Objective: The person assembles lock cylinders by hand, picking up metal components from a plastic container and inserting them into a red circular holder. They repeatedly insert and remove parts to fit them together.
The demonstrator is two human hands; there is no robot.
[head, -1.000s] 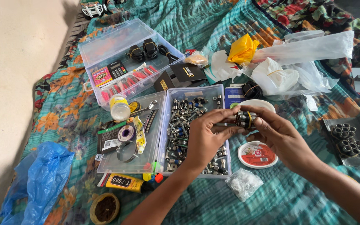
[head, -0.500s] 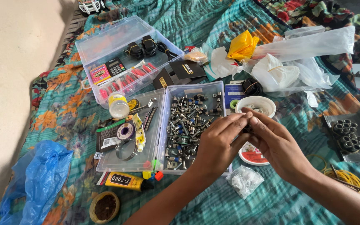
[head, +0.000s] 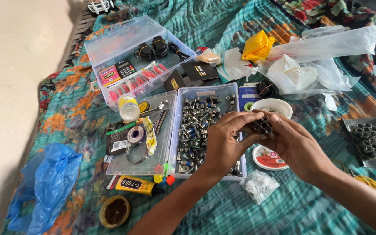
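Note:
My left hand [head: 225, 141] and my right hand [head: 294, 146] meet above the right side of a clear plastic tray [head: 177, 135] filled with several small metal connectors. Both hands pinch a small cluster of dark metal cylinders [head: 262, 126] between their fingertips. Behind the hands sits a white bowl [head: 271, 105]. Below them lies a round red-and-white lid [head: 267, 159].
A patterned teal cloth [head: 223, 26] covers the surface. A clear box [head: 131, 61] with red items and black parts stands at the back left. White and yellow bags [head: 292, 65] lie at the back right, a blue bag [head: 44, 182] front left, a dark tray of metal rings [head: 368, 141] at right.
The view has shifted a little. My hands have stayed together on the metal cluster, and it now shows more clearly between the fingertips.

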